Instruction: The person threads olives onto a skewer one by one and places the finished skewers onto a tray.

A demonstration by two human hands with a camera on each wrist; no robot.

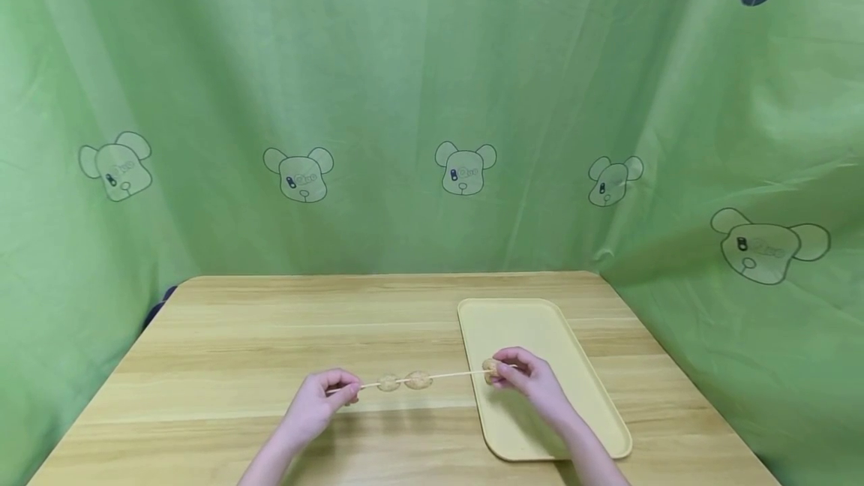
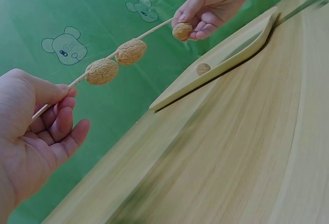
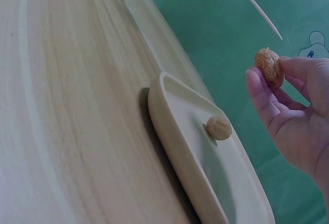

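My left hand (image 1: 317, 405) pinches a thin wooden skewer (image 1: 459, 374) near one end, between thumb and fingers. Two wrinkled golden-brown balls (image 2: 102, 72) are threaded on it side by side, closer to the left hand. Between thumb and fingertips, my right hand (image 1: 536, 388) holds another wrinkled brown ball (image 3: 269, 67) above the tray. The skewer's bare pointed end (image 3: 280, 37) is close to this ball, apart from it in the right wrist view. One more brown ball (image 3: 219, 128) lies on the pale yellow tray (image 1: 580, 403); the right hand hides it in the head view.
The tray stands lengthwise on the right part of the wood-grain table (image 1: 223, 366), its low rim raised all round. Green curtains (image 1: 378, 96) printed with bear heads enclose the table at the back and both sides.
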